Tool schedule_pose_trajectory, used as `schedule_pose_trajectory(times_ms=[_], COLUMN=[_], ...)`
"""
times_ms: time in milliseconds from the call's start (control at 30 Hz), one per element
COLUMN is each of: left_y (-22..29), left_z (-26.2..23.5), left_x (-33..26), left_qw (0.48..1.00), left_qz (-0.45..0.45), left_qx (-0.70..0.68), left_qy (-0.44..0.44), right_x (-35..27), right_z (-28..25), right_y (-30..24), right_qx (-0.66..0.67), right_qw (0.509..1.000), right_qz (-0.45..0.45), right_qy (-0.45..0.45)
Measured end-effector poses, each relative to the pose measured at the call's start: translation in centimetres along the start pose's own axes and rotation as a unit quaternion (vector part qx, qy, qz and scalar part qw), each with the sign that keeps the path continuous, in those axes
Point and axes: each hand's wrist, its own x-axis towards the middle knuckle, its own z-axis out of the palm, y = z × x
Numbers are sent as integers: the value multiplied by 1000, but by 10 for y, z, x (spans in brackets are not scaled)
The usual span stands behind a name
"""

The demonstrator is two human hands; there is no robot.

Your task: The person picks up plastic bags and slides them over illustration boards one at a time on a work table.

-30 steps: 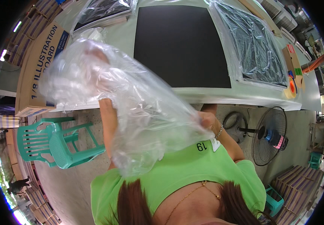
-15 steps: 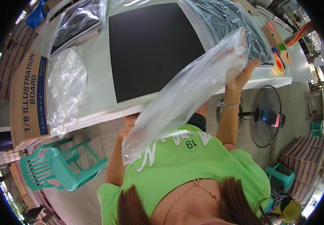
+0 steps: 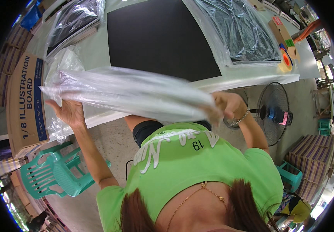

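A long clear plastic bag (image 3: 136, 92), crumpled and partly blurred, stretches across in front of me at the table's near edge. My left hand (image 3: 71, 111) is under its left end with the palm up and thumb spread; the stretched fingers show dimly through the film. At the other end, my right hand (image 3: 228, 106) has its fingers curled on the plastic, the fingertips smeared by motion. Beyond the bag, a large black board (image 3: 159, 38) lies flat on the white table (image 3: 259, 79), its near left edge covered by the film.
Plastic-wrapped black boards lie at the right (image 3: 240, 34) and far left (image 3: 74, 25). Another clear plastic sheet (image 3: 64, 62) is beside a brown carton (image 3: 24, 100). Tape rolls (image 3: 285, 62) sit at the right corner. A green chair (image 3: 70, 174) and black fan (image 3: 273, 114) flank me.
The bag has swung from a slant to nearly level. My left hand has risen to the left over the table edge; my right hand has come down and inward, its fingers now curled.
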Motion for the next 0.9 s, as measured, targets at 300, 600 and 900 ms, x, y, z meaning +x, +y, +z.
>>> schedule_pose_trajectory(times_ms=[300,600,900], left_y=[-86,-141,-167], left_z=[11,-8,-21], left_x=[-61,-43,-47], left_qw=[693,321,288], left_qz=[-119,15,-84], left_qx=[567,905,924], left_qy=[429,279,237], right_x=[-50,-8,6], right_z=[-33,-21,-21], right_y=[16,43,34], right_qx=[-505,-538,-654], right_qw=[618,459,444], right_qz=[-135,-225,-86], right_qy=[586,670,606])
